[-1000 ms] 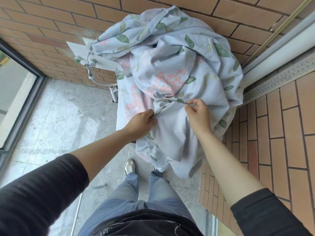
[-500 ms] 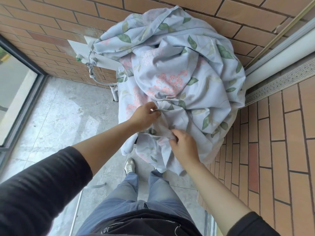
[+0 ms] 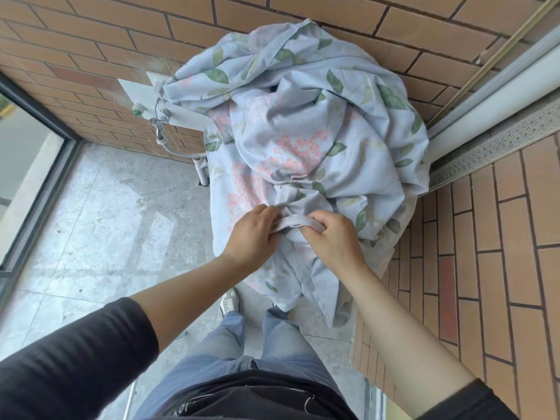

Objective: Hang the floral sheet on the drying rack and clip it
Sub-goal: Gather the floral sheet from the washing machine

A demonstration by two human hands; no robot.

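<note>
Brick wall [image 3: 91, 40] and grey stone floor [image 3: 106, 222] framed the heap as you gathered its hem.
Beyond both hands the floral sheet [image 3: 303, 131] lay bunched high against the wall, its tail hanging below your wrists. Your right hand [image 3: 333, 241] had come up from lower down to meet your left hand [image 3: 251, 234], each pinching the same plain hem strip [image 3: 295, 222] stretched between them. That suggested you were still finding an edge: nothing spread, no rack or clip in sight.
</note>
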